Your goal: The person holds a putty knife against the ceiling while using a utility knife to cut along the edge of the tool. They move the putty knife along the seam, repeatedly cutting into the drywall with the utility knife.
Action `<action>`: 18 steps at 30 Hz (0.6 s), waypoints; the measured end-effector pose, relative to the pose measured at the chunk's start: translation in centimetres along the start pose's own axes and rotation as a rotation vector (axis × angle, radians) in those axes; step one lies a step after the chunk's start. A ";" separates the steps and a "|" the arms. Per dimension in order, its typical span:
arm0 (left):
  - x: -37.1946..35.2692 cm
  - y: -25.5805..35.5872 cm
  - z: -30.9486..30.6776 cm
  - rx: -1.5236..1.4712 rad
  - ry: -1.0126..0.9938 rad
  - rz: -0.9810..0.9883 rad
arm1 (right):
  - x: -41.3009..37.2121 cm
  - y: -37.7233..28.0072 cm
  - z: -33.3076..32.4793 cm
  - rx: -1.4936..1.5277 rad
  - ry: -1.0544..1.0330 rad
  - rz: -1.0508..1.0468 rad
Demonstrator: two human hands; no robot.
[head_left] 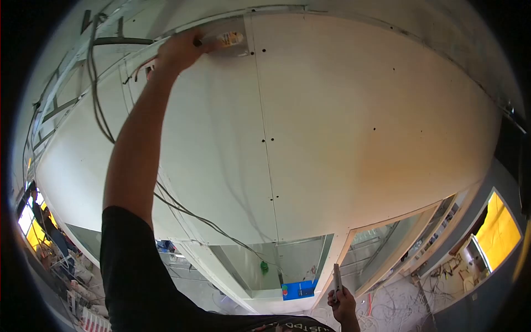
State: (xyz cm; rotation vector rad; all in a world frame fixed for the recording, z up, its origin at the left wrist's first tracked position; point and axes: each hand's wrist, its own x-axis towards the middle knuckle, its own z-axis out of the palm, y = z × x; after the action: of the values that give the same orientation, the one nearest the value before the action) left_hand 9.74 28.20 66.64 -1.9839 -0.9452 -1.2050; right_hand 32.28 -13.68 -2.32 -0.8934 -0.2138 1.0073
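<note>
My left arm reaches up across a large white plasterboard panel [326,110]. High at its top edge, my left hand [180,52] is closed on a wide, flat, greyish scraper [229,40] bearing an orange-and-white label. The scraper overlaps the board just left of a vertical seam with dark screw spots. Low on the right, my right hand [342,303] wraps round a narrow grey tool [337,279] held upright; its exact kind I cannot tell.
Loose cables [207,221] hang across the board at left. Below stand a blue tray [298,291] and a framed opening [381,243]. Another person [52,227] is at far left. Cables litter the floor [392,301]; a yellow-covered window [498,232] is at right.
</note>
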 end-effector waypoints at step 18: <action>2.4 -1.7 1.8 -0.094 0.079 0.055 | 2.9 -5.2 7.3 -0.109 -0.172 -0.004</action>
State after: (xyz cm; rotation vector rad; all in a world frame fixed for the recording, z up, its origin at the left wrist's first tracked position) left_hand 9.99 31.15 68.33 -2.0060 -0.8033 -1.3080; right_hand 33.23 -8.51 5.48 -0.9044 -0.4185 1.0778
